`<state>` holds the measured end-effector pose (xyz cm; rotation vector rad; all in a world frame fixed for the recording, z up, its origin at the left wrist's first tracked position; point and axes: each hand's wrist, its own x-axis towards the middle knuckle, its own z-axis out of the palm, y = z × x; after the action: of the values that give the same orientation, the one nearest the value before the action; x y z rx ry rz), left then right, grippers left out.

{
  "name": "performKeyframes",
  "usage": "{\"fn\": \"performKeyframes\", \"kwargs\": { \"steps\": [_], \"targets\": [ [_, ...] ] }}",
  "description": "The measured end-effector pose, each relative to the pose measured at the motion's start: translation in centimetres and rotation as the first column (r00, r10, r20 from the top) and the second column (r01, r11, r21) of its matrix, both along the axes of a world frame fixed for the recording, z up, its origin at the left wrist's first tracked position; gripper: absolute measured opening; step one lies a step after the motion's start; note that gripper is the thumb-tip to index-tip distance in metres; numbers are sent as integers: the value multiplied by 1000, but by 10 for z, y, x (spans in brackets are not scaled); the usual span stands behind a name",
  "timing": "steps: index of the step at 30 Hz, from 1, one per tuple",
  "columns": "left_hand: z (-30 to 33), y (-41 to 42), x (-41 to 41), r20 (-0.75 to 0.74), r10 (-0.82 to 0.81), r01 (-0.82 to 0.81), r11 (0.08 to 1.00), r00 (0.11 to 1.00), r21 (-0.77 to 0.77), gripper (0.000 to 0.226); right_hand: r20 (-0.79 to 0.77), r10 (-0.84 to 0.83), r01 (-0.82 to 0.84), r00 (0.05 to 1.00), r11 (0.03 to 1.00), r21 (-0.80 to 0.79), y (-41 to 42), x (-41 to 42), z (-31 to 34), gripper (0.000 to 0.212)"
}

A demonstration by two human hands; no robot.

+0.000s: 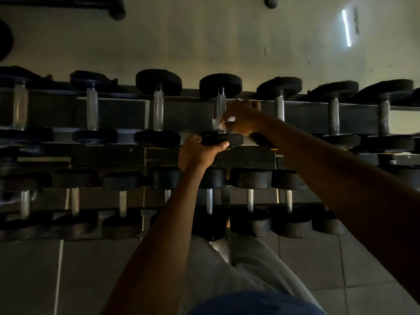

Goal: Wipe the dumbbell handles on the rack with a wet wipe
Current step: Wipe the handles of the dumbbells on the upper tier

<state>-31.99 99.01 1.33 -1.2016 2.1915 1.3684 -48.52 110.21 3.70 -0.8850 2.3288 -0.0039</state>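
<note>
Dimness fills the room: a pale, scuffed wall [227,42] rises behind a two-tier dumbbell rack [186,114], with a narrow bright slit of light [346,27] high at the far right, and grey floor tiles [318,258] with pale grout lines run under the rack toward the viewer. The upper tier carries a row of dumbbells lying front to back, their black round heads at the near and far rails and metal handles bridging between; the lower tier [136,201] holds a second row of smaller black-headed dumbbells, set nearer. At the middle of the upper row sits the dumbbell being worked on [221,85]. The left hand [197,151] curls its fingers and thumb round that dumbbell's near head [221,139], gripping it at the near rail. The right hand [242,119] reaches in from the right and closes round the lower part of the dumbbell's handle [221,105], pinching a crumpled white wet wipe [219,125] against the metal, the wipe bunched just above the near head. Both forearms are bare. At the near edge, light grey trousers [238,269] and a patch of blue cloth [254,303] show below the arms.
</note>
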Motion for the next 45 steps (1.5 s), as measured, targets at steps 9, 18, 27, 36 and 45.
{"fn": "performKeyframes", "kwargs": {
  "steps": [9,18,27,36,45],
  "targets": [
    [23,20,-6,140,-121,151,963,983,-223,74,309,-484,568,819,762,-310,80,6,39,27],
    [55,118,-9,67,-46,68,922,997,-380,52,775,-443,889,451,298,-347,193,12,68,22],
    [62,220,-28,-60,-83,62,955,995,-290,32,614,-450,759,649,441,-479,271,-17,75,20],
    [48,231,-48,-120,-93,68,978,988,-199,37,659,-532,847,531,364,-389,281,-50,60,44],
    [10,216,-67,-139,-1,-15,994,990,-110,37,722,-484,859,495,397,-322,265,-66,35,24]
  ]
}}
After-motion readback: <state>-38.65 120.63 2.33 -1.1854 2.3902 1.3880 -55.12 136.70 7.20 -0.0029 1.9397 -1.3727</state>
